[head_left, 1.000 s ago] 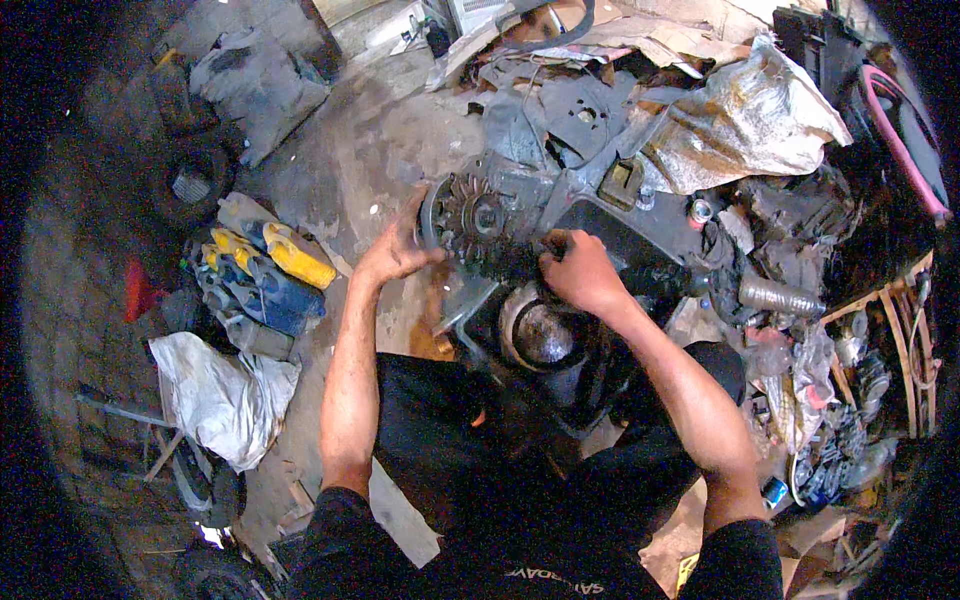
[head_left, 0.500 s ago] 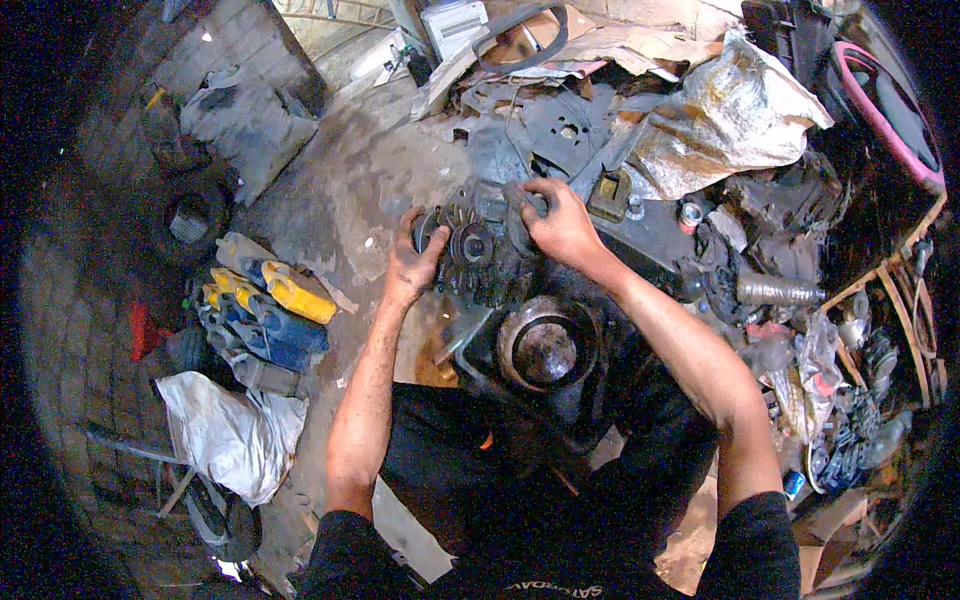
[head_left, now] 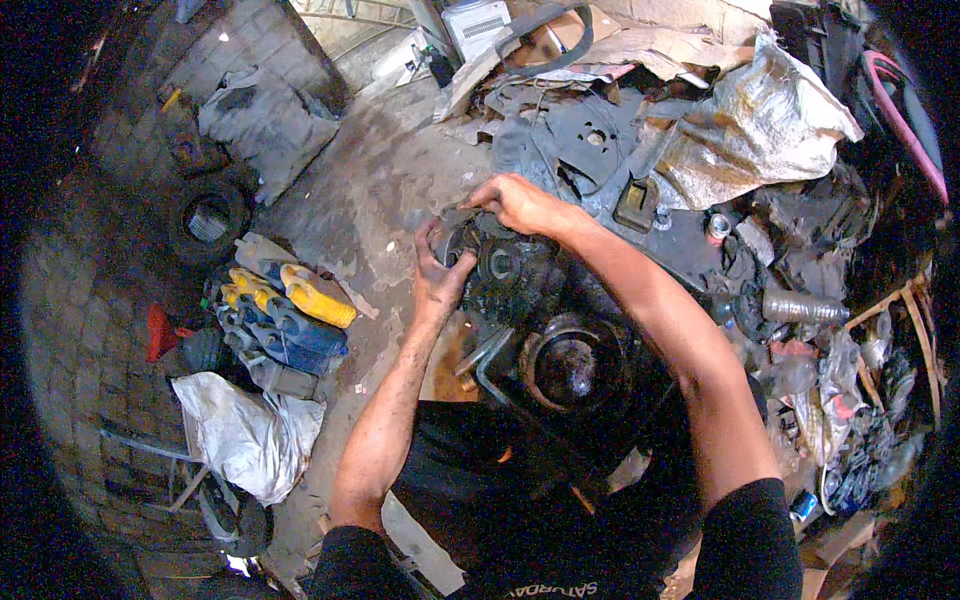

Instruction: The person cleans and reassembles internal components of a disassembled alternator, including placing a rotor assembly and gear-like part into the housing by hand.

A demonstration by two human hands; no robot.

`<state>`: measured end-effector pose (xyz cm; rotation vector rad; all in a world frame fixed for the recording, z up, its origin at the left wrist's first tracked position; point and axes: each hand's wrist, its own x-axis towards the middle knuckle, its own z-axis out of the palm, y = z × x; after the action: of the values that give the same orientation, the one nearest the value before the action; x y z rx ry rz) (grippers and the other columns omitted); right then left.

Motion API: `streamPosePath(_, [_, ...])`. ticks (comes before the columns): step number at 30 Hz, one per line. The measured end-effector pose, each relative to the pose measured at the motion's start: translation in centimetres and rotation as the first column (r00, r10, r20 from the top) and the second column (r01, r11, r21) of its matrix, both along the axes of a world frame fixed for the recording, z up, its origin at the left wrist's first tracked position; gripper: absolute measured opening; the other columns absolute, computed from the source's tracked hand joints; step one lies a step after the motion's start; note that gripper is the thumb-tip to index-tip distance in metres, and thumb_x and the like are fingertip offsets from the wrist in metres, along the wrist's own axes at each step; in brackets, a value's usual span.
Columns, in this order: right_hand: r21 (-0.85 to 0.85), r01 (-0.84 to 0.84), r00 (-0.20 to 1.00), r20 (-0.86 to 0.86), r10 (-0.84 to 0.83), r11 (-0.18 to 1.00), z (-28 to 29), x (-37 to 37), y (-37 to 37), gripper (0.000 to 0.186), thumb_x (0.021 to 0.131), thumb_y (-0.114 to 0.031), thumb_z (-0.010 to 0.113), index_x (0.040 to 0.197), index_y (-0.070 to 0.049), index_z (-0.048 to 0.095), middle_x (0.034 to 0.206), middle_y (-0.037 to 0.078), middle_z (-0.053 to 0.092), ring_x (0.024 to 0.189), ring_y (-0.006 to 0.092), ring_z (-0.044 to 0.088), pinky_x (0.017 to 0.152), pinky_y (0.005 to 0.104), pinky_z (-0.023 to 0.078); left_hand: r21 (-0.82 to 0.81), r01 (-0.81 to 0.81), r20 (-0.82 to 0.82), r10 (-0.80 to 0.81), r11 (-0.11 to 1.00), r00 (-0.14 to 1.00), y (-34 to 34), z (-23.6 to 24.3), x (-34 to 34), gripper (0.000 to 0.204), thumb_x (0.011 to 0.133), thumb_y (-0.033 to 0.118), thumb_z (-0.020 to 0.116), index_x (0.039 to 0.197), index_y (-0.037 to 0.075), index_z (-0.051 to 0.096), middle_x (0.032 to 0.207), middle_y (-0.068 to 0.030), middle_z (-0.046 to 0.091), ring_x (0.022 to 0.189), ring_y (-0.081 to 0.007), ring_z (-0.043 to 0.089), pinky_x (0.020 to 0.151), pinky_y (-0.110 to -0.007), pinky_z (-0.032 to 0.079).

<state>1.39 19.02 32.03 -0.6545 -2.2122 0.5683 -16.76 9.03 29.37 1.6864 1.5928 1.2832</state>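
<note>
A dark, greasy metal machine part (head_left: pixel 503 263) with a round hub sits in front of me. My left hand (head_left: pixel 440 285) is closed round its left side, thumb near the hub and fingers along the outer edge. Over the part's far edge bends my right hand (head_left: pixel 518 205), its fingers closed and pointing left toward my left fingertips. A thin dark piece shows under the right fingertips; its kind is too dark to tell. Nearer to me is a round, dark metal housing (head_left: pixel 572 368) with a domed middle.
Yellow-and-blue plastic bottles (head_left: pixel 290 310) lie at left, near a white sack (head_left: pixel 250 435), a red funnel (head_left: pixel 162 333) and a tyre (head_left: pixel 209 221). A dirty white sheet (head_left: pixel 740 125), a can (head_left: pixel 718 228), a clear bottle (head_left: pixel 802 306) and plastic litter are at right.
My right hand has moved left across the part's far edge, closer to my left hand. My left hand keeps its hold. The whole view has shifted slightly.
</note>
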Motion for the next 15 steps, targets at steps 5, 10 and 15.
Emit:
streamPosePath(5, [-0.05,0.346,0.914,0.244,-0.324,0.937,-1.0,4.3,2.9,0.042,0.069,0.008,0.049,0.105,0.0,0.067,0.103,0.021,0.067,0.1,0.0344,0.064,0.088,0.0378,0.05,0.121,0.006,-0.024,-0.003,0.993,1.0,0.8,-0.9,0.3,0.068,0.071,0.028,0.071,0.128,0.009,0.04,0.127,-0.019,0.053,0.119,-0.033,0.051,0.1,-0.042,0.04])
streamPosePath(10, [-0.292,0.396,0.911,0.007,-0.412,0.871,-1.5,4.7,1.3,0.033,0.088,-0.004,0.051,0.12,-0.003,0.059,0.118,0.018,0.063,0.113,0.031,0.059,0.098,0.0375,0.043,0.104,0.044,0.039,-0.048,0.994,0.998,1.2,-0.8,-0.8,0.06,0.071,0.013,0.069,0.124,0.01,0.041,0.119,-0.0152,0.054,0.114,-0.026,0.054,0.096,-0.038,0.042])
streamPosePath(15, [-0.389,0.104,0.994,0.074,-0.081,0.915,-3.1,2.3,-0.5,0.052,0.085,-0.013,0.052,0.135,0.0,0.047,0.136,0.018,0.051,0.126,0.0292,0.049,0.106,0.0337,0.036,0.072,0.23,0.224,-0.24,0.971,0.945,1.5,-0.4,-2.5,0.061,0.071,0.011,0.067,0.123,0.011,0.036,0.114,-0.014,0.058,0.106,-0.0245,0.057,0.091,-0.037,0.046])
